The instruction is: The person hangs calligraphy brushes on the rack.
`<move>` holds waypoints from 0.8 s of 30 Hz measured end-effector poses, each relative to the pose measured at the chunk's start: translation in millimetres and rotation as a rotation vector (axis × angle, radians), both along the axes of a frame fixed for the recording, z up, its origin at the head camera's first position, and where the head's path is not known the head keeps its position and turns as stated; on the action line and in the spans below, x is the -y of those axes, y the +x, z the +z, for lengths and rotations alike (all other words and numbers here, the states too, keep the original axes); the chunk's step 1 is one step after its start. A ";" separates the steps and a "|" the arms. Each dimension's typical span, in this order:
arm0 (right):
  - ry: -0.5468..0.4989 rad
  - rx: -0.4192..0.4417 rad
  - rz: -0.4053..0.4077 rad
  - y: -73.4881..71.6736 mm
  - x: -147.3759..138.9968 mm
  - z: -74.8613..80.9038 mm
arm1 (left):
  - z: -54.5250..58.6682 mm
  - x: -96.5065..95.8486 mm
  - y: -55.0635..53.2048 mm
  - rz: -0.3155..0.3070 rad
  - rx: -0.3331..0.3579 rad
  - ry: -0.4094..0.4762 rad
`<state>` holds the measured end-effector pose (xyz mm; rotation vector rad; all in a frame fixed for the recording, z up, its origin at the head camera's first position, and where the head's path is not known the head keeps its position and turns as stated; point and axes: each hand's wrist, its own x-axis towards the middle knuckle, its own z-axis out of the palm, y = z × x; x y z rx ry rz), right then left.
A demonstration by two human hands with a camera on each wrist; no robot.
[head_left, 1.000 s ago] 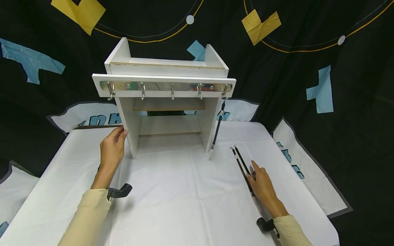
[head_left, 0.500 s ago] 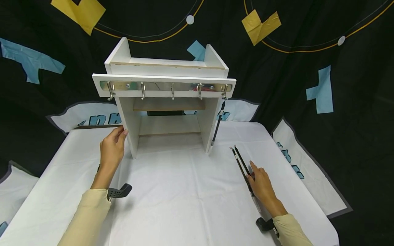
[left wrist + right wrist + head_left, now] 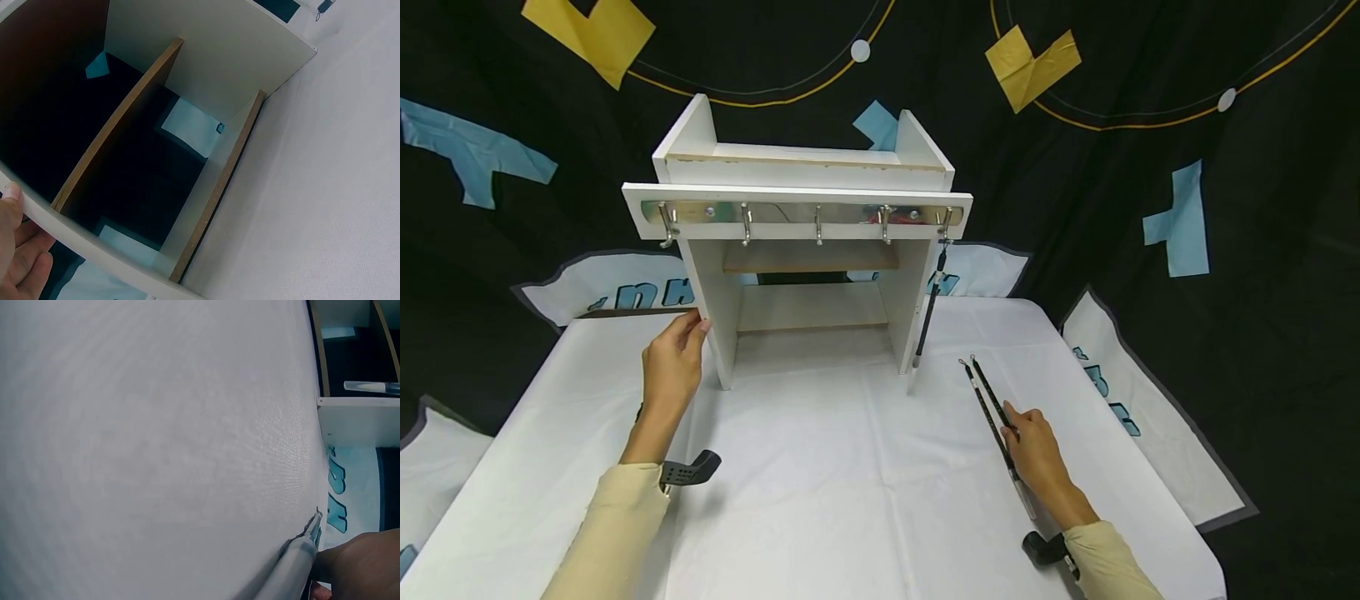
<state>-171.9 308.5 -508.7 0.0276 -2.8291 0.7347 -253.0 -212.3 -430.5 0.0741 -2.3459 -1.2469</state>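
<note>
A white wooden shelf unit [image 3: 715,308] stands on the table, with a metal strip of several hooks [image 3: 818,215] across its front. My left hand [image 3: 672,367] grips the front edge of its left side panel [image 3: 106,247], thumb on one face and fingers on the other. From the rightmost hook hangs a slim black stick [image 3: 930,312] with a pale, clear-looking end. Two similar sticks with small end loops lie side by side at the right: a left one [image 3: 988,412] and a right one [image 3: 987,385]. My right hand [image 3: 1037,454] pinches the right one between thumb and index finger.
White cloth covers the table [image 3: 820,492]. Behind hangs a black curtain [image 3: 1120,192] with blue and yellow paper shapes and a string garland. White lettered banners [image 3: 1150,417] edge the table at the back and right.
My right index finger has drawn in and down onto the right stick. The hanging stick sways slightly. My left hand holds its place on the panel.
</note>
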 end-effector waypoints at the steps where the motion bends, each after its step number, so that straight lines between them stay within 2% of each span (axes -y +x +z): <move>1: 0.004 0.000 -0.001 -0.1 -0.1 -0.3 | -0.2 0.1 0.0 0.000 -0.002 0.000; 24: 0.060 -0.121 0.036 -1.8 1.1 -4.6 | -0.8 0.3 0.2 -0.005 -0.012 -0.003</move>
